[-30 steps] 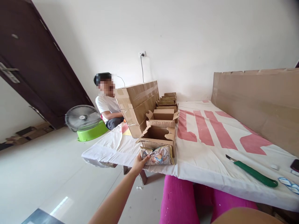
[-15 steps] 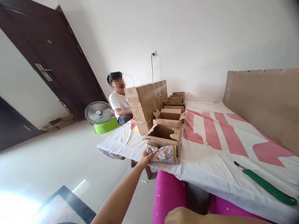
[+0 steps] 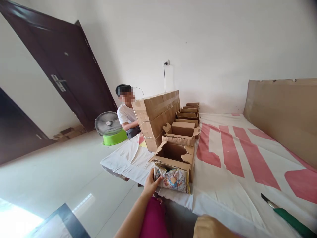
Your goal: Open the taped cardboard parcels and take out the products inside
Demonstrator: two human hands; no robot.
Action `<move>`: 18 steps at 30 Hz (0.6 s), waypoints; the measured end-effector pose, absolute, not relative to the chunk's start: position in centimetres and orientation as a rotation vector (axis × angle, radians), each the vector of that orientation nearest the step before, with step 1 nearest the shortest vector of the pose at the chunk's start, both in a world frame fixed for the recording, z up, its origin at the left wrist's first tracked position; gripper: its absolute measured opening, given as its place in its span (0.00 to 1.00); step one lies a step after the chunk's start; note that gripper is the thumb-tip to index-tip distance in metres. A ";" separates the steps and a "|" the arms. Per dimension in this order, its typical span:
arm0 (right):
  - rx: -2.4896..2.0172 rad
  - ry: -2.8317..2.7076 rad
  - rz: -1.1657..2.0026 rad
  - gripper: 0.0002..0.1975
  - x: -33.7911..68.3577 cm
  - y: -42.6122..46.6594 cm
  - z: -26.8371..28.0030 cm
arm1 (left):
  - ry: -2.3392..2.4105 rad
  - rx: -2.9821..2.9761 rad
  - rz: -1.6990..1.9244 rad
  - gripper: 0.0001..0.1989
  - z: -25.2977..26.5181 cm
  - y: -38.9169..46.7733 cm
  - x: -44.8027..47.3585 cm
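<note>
Pinching the printed packet (image 3: 174, 181), the left fingers (image 3: 158, 180) could, if loosened, drop it off the surface (image 3: 223, 193) beside them, while the right fingers (image 3: 205, 228) look unclear.

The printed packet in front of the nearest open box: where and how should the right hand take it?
Probably the right end of the packet, approached from the near right by the right hand, thumb on the front. That end looks uncovered and its printed face turns toward the person; the left hand grips the left end, and the open box stands behind.
</note>
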State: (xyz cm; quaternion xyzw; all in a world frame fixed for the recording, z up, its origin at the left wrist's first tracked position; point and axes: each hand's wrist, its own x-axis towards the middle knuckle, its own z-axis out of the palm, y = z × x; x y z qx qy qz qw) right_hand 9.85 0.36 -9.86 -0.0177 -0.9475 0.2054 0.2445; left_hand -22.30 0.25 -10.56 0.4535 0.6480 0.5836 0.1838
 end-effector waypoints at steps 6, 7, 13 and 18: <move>-0.282 -2.267 0.529 0.04 9.1 6.0 2.2 | 1.938 1.151 2.137 0.23 -8.7 -1.3 -22.5; -0.333 -2.208 0.443 0.05 8.3 7.4 3.1 | 1.975 1.107 2.337 0.19 -7.2 -1.3 -22.3; -0.575 -2.093 0.080 0.11 2.4 15.6 5.5 | 1.857 1.609 2.353 0.08 2.2 0.6 -19.2; -0.637 -2.254 -0.092 0.21 -0.9 18.6 6.0 | 2.082 1.911 1.929 0.06 2.7 2.1 -17.5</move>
